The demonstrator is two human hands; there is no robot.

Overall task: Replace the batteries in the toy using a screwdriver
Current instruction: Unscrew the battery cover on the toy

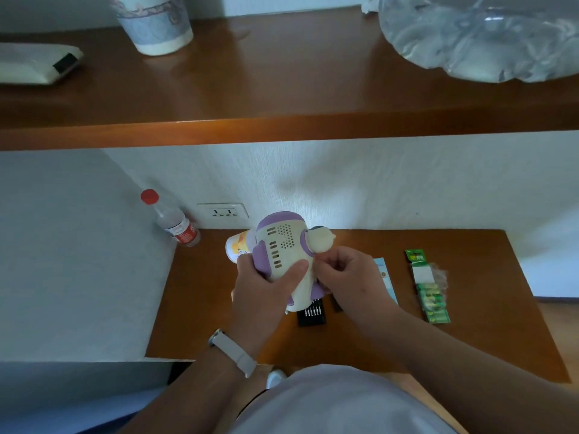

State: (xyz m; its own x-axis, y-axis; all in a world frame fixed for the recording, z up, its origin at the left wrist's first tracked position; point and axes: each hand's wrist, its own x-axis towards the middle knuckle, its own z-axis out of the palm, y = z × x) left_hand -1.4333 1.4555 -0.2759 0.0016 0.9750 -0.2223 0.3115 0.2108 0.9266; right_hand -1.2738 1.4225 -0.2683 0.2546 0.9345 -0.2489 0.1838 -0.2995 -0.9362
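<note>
Head view: your left grip [266, 289] wraps the toy [282, 242], thumb laid across its vents, over the table [485, 339]; your right grip [354, 277] pinches the toy's side, fingers curled

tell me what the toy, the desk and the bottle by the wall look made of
The toy: probably hard moulded plastic, cream and purple, smooth matt, with crisp vent slots and holes. The desk: wood or wood-look laminate, smooth brown, slight sheen. The bottle: likely thin clear plastic, see-through, with red cap and label.
</note>
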